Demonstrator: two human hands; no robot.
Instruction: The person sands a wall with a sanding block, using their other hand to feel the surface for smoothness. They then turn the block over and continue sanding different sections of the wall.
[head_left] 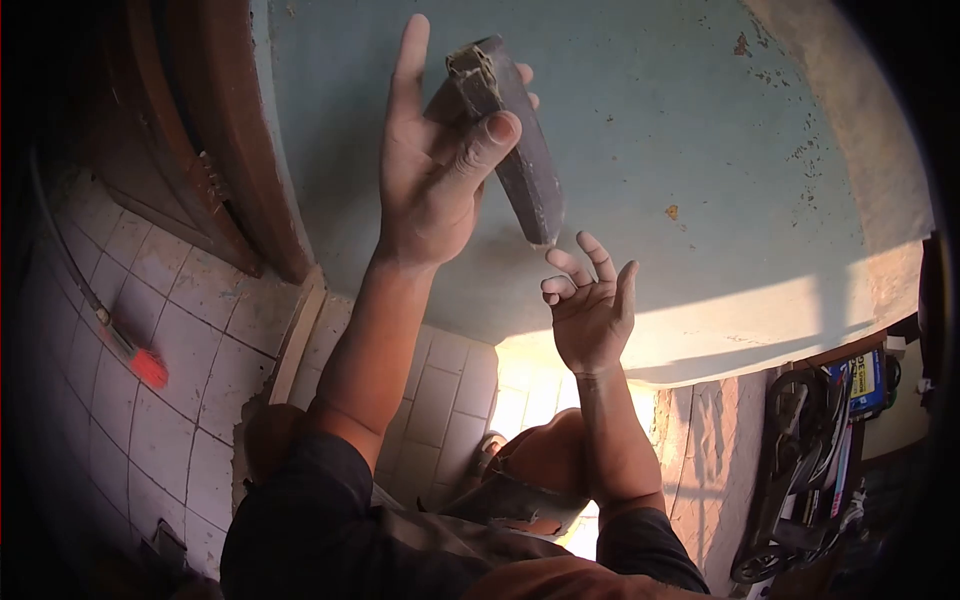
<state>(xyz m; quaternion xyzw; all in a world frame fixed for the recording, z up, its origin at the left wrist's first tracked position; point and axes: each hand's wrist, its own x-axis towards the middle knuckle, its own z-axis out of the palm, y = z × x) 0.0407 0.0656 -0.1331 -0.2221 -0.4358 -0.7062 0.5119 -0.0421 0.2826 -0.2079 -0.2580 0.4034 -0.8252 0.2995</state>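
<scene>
While your left hand [432, 185] pinches the dark, flat, rough-ended slab [520, 150] between thumb and fingers [410, 60] against the pale teal wall [700, 120], your right hand [590, 315] hovers half-open, empty, just below its lower end, likely as support.

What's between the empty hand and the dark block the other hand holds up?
Nothing: in the head view, a bare gap separates the right hand from the lower end of the block, with only blue-green wall behind.

Tiled floor [205, 400] bears a red-tipped tool [146, 366].
</scene>
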